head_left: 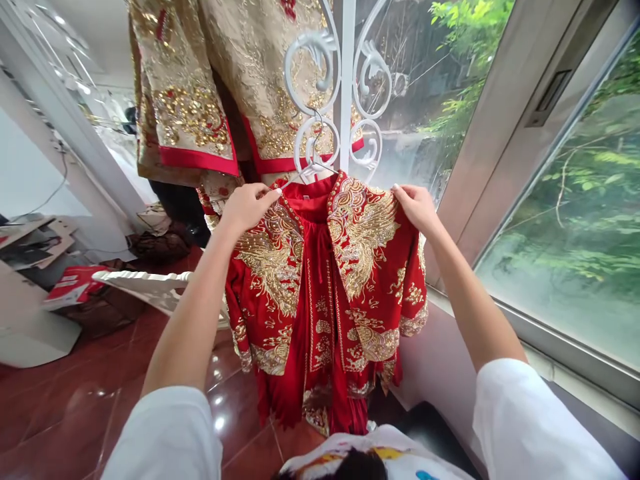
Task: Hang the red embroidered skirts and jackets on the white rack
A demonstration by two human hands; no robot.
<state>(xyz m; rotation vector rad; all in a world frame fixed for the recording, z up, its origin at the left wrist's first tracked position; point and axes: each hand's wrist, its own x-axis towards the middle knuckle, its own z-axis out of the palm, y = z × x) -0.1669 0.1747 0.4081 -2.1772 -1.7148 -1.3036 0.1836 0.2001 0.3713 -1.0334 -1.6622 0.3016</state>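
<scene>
A red garment [325, 293] with gold embroidery hangs on a hanger hooked into a white ornate scroll stand [345, 87]. My left hand [249, 205] is closed on the garment's left shoulder. My right hand [416, 205] is closed on its right shoulder. Both arms reach forward at about the same height. The garment's hem falls to just above the dark red tiled floor [60, 413].
A gold embroidered garment with red trim [200, 93] hangs higher up on the left. A large window [575, 200] with greenery outside runs along the right. Low white furniture [30, 313] and red packages [75, 283] sit at the left.
</scene>
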